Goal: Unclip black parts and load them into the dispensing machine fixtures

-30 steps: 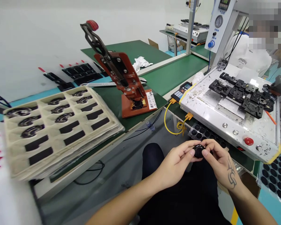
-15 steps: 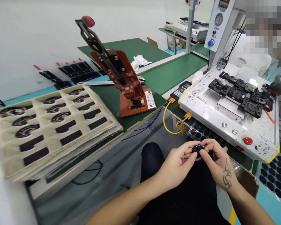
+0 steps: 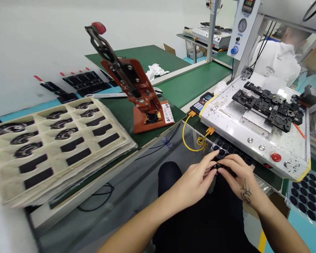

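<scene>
My left hand (image 3: pixel 194 179) and my right hand (image 3: pixel 238 175) meet over my lap and pinch one small round black part (image 3: pixel 218 166) between their fingertips. Most of the part is hidden by my fingers. Just behind the hands a black tray of round pockets (image 3: pixel 228 150) lies under the edge of the white machine bed (image 3: pixel 242 126). Black fixtures (image 3: pixel 270 105) sit on top of that bed.
A stack of cream trays (image 3: pixel 55 147) with black pieces lies on the green bench at left. An orange hand press (image 3: pixel 137 95) with a red-knobbed lever stands behind it. A red button (image 3: pixel 276 157) and another black pocket tray (image 3: pixel 307 196) are at right. A person in white (image 3: pixel 276 59) sits beyond.
Both hands have shifted slightly up and toward the black pocket tray, still holding the small black part; the fingers have closed further over it. The view has tilted a little.
</scene>
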Motion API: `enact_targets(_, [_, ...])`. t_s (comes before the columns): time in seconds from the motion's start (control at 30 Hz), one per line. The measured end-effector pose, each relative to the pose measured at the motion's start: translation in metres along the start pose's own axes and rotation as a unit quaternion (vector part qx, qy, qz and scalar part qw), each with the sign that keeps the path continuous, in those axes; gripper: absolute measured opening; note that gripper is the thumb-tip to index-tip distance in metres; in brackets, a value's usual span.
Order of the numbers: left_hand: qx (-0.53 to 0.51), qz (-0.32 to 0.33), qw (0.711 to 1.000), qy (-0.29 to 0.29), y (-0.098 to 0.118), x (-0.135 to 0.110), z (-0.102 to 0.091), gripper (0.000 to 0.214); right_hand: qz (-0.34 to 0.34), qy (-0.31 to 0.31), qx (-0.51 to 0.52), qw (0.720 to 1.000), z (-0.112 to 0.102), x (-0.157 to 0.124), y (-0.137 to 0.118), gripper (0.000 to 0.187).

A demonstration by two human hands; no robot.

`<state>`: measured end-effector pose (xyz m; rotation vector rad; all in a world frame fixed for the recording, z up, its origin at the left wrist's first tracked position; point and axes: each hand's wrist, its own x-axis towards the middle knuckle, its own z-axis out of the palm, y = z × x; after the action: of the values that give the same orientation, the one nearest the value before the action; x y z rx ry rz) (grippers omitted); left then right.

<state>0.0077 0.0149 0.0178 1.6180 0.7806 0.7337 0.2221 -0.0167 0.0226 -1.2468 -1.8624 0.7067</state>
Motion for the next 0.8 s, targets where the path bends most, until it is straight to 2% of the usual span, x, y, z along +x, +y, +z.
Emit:
enact_targets(0.07, [-0.084,-0.015,0.996,0.034,0.003,0.001,0.001,0.058,0.058,0.024,0.056,0.996,0.0,0.002,-0.001,0.01])
enact_targets(0.13, [-0.135,-0.029,0.987,0.083,0.003,0.002,0.005,0.056,0.131,0.047,0.134,0.981,0.002,0.003,-0.001,0.013])
enact_targets(0.23, [-0.142,-0.042,0.98,0.132,0.0,0.001,0.011,0.031,0.188,0.065,0.223,0.954,0.009,0.004,0.001,0.022])
enact_targets(0.33, [-0.122,-0.039,0.981,0.148,0.001,-0.002,0.014,0.017,0.197,0.067,0.255,0.944,0.017,0.002,0.0,0.023])
enact_targets(0.8, [-0.022,-0.024,0.985,0.169,0.014,-0.007,0.014,0.013,0.165,0.082,0.201,0.962,0.022,-0.002,-0.012,0.026])
